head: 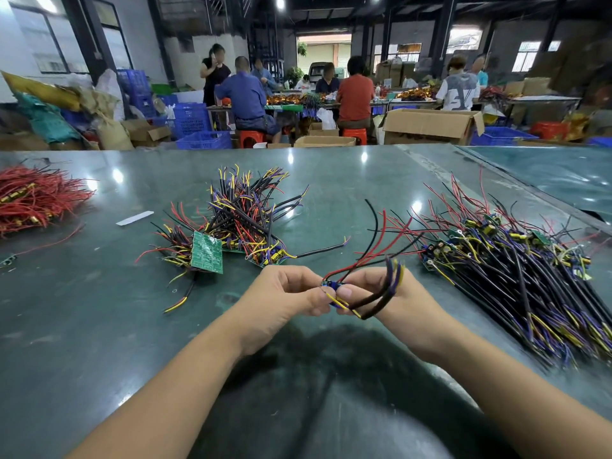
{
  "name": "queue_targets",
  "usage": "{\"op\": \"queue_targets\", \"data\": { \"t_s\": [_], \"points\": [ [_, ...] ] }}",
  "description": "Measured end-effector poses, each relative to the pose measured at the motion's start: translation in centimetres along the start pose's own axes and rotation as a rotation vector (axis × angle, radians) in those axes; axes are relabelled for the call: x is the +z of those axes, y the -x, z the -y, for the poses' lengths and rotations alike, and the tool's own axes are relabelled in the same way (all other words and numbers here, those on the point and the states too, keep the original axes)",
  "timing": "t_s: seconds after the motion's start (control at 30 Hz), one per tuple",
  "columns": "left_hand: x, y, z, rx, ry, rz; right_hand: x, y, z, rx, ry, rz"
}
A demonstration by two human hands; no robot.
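Note:
Both hands meet over the middle of the green table [99, 326]. My left hand [284, 293] and my right hand [374, 293] pinch a small wired circuit board [332, 286] between their fingertips. Red and black wires [377, 240] rise from it toward the back. A black sheathed cable with blue and yellow cores [387, 286] loops over my right hand. The board itself is mostly hidden by my fingers.
A loose heap of wired green boards [231, 226] lies just behind my left hand. A long ordered pile of finished harnesses [516, 270] lies at the right. Red wires [36, 200] are heaped far left, with a white strip [134, 218] nearby. Several people work at tables behind.

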State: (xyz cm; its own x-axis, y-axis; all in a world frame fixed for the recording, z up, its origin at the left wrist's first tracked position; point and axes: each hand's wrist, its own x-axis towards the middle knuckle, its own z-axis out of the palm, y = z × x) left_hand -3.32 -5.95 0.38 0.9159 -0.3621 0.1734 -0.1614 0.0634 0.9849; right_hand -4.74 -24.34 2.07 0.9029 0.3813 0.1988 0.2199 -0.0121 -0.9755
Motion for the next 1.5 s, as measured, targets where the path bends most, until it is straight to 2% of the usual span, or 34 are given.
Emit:
{"op": "queue_targets", "data": {
  "t_s": [0.17, 0.37, 0.6, 0.87, 1.0, 1.17, 1.23, 1.37, 1.5],
  "points": [
    [-0.5, 0.0, 0.2, -0.049, 0.031, 0.058, 0.2, -0.1, 0.0, 0.015, 0.061, 0.028],
    [-0.6, -0.3, 0.5, -0.121, 0.078, 0.015, 0.4, -0.3, -0.7, 0.139, -0.045, -0.112],
    [-0.7, -0.7, 0.7, -0.101, 0.201, -0.031, 0.8, -0.6, -0.9, 0.017, -0.086, -0.159],
    [-1.2, -0.2, 0.8, -0.124, 0.188, 0.128, 0.3, -0.2, -1.8, 0.016, -0.133, -0.028],
    [-1.2, -0.3, 0.7, -0.134, 0.248, 0.167, 0.1, -0.5, -2.3, 0.059, -0.263, 0.001],
    [-1.1, -1.0, 1.0, -0.14, 0.267, 0.049, -0.1, -1.0, -2.4, 0.067, -0.406, 0.019],
    [-1.1, -1.0, 0.8, -0.141, 0.271, 0.048, -0.1, -1.1, -2.3, 0.076, -0.435, 0.011],
    [-1.3, -0.6, 0.1, -0.109, 0.266, 0.065, -0.8, -1.3, -2.0, 0.13, -0.498, -0.132],
    [-1.7, -0.8, 0.0, -0.063, 0.269, -0.062, -1.2, -1.5, -1.9, 0.148, -0.511, -0.201]
  ]
}}
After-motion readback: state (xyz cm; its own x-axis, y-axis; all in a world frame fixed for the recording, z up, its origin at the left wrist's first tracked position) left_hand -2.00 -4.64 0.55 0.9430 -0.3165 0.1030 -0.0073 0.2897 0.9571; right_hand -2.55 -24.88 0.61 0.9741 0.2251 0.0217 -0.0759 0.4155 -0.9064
